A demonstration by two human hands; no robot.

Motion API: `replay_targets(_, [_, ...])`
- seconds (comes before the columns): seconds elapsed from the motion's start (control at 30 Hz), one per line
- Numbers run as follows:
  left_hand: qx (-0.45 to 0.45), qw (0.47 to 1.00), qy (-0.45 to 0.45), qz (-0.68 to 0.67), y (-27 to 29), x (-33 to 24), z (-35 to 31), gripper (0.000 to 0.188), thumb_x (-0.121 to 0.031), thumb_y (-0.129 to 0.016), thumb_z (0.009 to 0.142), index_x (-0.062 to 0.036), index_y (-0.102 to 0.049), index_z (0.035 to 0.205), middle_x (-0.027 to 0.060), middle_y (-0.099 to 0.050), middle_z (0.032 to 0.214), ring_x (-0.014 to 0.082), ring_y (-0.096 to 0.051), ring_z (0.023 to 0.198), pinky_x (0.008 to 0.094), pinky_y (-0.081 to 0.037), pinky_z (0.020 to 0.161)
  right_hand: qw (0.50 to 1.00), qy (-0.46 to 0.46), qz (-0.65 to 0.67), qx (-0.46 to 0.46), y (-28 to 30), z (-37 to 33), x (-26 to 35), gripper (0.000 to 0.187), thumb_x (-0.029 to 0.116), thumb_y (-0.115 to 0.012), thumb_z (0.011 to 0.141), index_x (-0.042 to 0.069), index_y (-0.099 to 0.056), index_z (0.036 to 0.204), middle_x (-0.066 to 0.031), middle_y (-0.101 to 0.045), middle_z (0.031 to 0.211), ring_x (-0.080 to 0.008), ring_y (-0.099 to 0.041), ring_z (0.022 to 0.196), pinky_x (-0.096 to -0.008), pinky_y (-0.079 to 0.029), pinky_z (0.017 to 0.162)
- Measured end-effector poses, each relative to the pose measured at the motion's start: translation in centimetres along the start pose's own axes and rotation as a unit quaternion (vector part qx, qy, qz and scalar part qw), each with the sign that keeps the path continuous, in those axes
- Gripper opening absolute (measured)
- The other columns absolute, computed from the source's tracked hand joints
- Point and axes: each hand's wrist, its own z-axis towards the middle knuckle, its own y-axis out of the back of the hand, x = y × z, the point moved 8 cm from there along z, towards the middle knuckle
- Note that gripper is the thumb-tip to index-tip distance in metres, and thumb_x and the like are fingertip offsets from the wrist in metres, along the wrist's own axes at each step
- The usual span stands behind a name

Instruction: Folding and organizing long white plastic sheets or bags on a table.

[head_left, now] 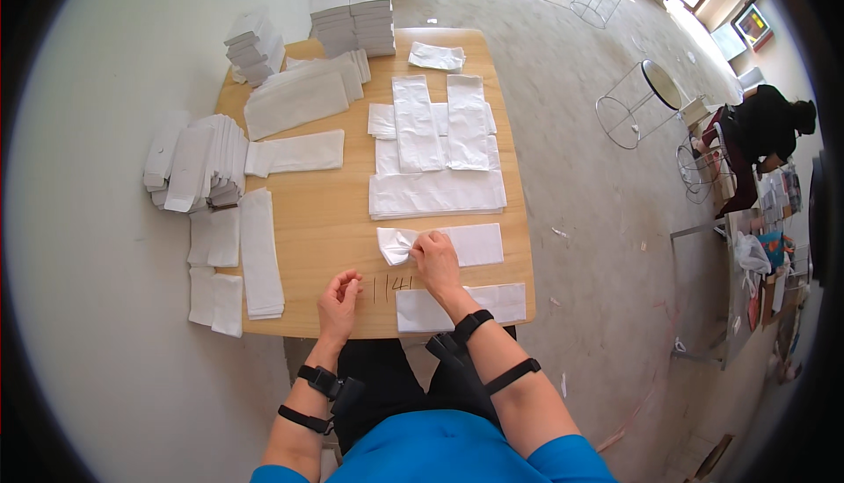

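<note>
Head view: I see dark handwritten strokes [381,288] on the smooth wood-grain table [316,219], between the hands. The right hand [434,259] has its fingertips at the creased left part of a flat white paper [479,244], in the table's near right; I cannot tell whether they pinch it. The left hand [338,303], loosely curled, shows nothing held. Farther, oblong white sheets [435,197] overlap; far left, blocky stacks [353,21] stand.

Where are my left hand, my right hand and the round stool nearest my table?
Left hand [338,302], head view: middle of the hand.
Right hand [437,259], head view: back of the hand.
Round stool [661,84], head view: its seat.
</note>
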Motion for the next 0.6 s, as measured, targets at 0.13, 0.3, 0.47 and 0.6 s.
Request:
replay_targets(0.13, [0.005,0.998,0.031,-0.063,-1.8,-1.2,2.3,0.027,-0.022,-0.056,0.099,0.0001,-0.063,0.113,0.0057,-0.068,0.099,0.0102,-0.062,0.084,0.0233,-0.050,0.077,0.999,-0.003,0.042,0.007,0.0,-0.1,-0.6,0.009,0.006,-0.068,0.079,0.004,-0.060,0.080,-0.0138,-0.059,0.086,-0.0343,-0.055,0.088,-0.0424,-0.046,0.079])
replay_targets(0.3, [0.004,0.997,0.078,0.003,-5.0,-2.9,5.1,0.030,-0.029,-0.061,0.095,-0.0006,-0.064,0.104,0.0048,-0.067,0.094,0.0098,-0.061,0.078,0.0238,-0.050,0.069,0.997,0.000,0.075,0.002,0.3,0.0,-0.8,0.007,0.004,-0.066,0.079,0.004,-0.059,0.081,-0.0143,-0.058,0.085,-0.0352,-0.055,0.087,-0.0428,-0.045,0.079])
replay_targets(0.47, [-0.005,0.996,0.054,0.066,-5.7,-1.1,6.3,0.024,-0.025,-0.069,0.089,-0.0004,-0.066,0.091,0.0034,-0.067,0.080,0.0108,-0.061,0.068,0.0263,-0.051,0.062,0.996,0.009,0.089,0.015,0.3,0.0,-0.7,0.006,0.002,-0.064,0.080,0.004,-0.059,0.081,-0.0144,-0.057,0.086,-0.0354,-0.053,0.085,-0.0426,-0.045,0.079])
replay_targets(0.6, [-0.059,0.993,0.080,0.065,-4.0,0.4,6.2,0.016,-0.017,-0.068,0.087,-0.0009,-0.066,0.088,0.0040,-0.066,0.075,0.0115,-0.061,0.066,0.0264,-0.050,0.060,0.994,0.022,0.106,0.004,0.6,0.2,-0.4,0.006,0.002,-0.064,0.079,0.003,-0.058,0.081,-0.0146,-0.057,0.084,-0.0355,-0.054,0.084,-0.0422,-0.045,0.078])
